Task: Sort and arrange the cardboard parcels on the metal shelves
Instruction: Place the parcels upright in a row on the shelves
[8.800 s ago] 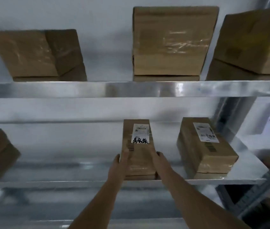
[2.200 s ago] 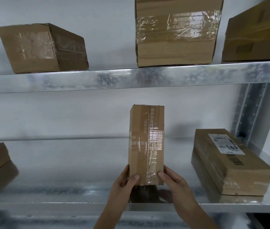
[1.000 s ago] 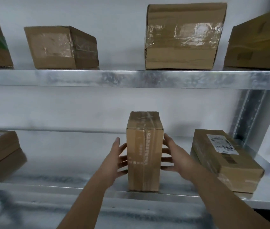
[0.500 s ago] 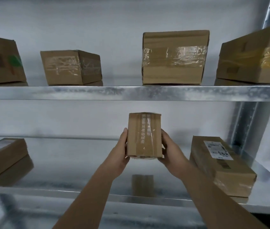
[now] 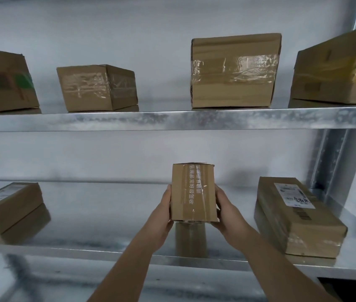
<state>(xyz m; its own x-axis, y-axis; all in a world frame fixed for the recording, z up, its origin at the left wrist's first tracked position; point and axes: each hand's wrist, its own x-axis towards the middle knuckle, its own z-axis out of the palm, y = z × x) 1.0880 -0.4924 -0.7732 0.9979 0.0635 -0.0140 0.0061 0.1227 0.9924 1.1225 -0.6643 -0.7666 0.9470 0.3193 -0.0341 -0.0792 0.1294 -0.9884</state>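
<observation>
- Parcel point(image 5: 193, 192), small taped cardboard box, sits between your two hands, held upright just above the lower shelf point(image 5: 107, 219); its reflection shows in the metal right under it, so it looks lifted, not resting.
- Left hand point(image 5: 164, 214) clamps the left side low down; right hand point(image 5: 227, 212) clamps the right side, fingers wrapped toward the bottom corner. Both are closed on the box, one on each flank.
- Handling guess: light, since you carry it with plain side pressure; stiff walls, no buckling visible.
- Glossy printed tape runs down the front face and is likely slick, so keep your palms on bare cardboard at the sides.
- Tall narrow shape means it may tip if set on end; support near the base when placing.
- Neighbours: labelled flat parcel point(image 5: 294, 214) lies to the right, well apart; another flat parcel point(image 5: 9, 205) at far left.
- Upper shelf point(image 5: 172, 118) carries four larger boxes with gaps between them.
</observation>
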